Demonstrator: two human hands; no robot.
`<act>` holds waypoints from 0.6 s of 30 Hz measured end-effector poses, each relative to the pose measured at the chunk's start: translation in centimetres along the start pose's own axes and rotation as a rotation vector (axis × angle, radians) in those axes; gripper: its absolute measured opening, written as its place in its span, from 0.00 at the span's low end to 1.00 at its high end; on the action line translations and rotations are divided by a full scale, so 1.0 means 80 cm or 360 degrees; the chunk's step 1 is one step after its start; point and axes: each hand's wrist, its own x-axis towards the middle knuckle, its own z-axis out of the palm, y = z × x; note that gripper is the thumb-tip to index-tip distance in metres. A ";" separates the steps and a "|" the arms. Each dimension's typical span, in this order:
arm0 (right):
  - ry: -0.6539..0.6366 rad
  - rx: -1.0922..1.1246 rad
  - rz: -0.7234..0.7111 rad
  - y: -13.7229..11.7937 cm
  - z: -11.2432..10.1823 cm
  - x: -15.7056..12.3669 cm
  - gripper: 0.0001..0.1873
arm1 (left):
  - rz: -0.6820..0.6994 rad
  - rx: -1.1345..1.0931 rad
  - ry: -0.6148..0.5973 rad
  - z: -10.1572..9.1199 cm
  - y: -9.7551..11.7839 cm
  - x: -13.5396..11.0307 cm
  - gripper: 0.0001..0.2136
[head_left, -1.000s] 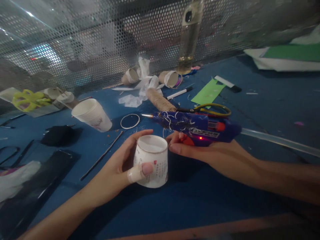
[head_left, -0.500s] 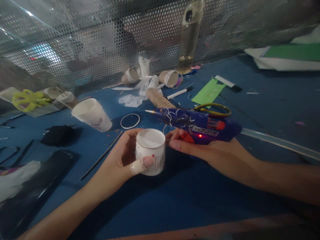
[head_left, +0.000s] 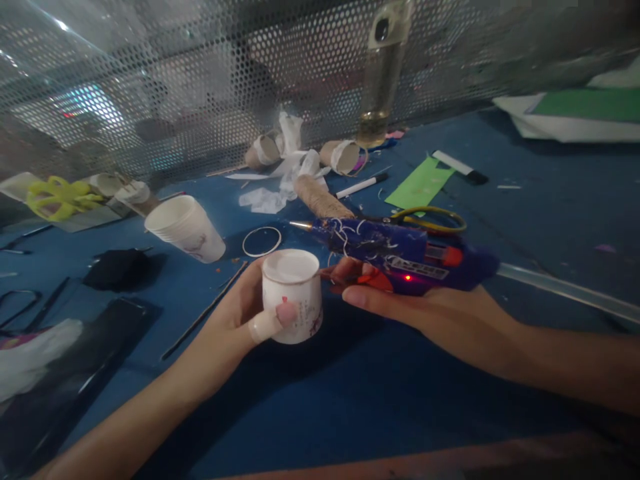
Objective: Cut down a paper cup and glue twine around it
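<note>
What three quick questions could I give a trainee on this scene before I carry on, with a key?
1. Multiple choice: the left hand holds a: A) bottle; B) white cup; C) marker.
2. True or false: the red light on the glue gun is off.
3. Fill in: a piece of ____ paper lies on the table beyond the glue gun.

Key: 1. B. 2. False; it glows. 3. Green.

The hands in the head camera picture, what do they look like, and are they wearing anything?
The left hand and right hand have no gloves. A pale wrap, likely a bandage, circles the left thumb. No sleeve, watch or bracelet shows.
</note>
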 end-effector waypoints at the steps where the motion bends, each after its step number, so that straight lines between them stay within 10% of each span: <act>1: -0.0013 -0.0023 -0.0016 -0.001 0.000 0.000 0.10 | 0.0012 0.0034 0.0017 -0.002 -0.001 0.001 0.26; 18: 0.0029 -0.0528 -0.0371 -0.010 -0.007 -0.011 0.14 | 0.0076 0.0049 0.0044 -0.029 0.011 -0.016 0.29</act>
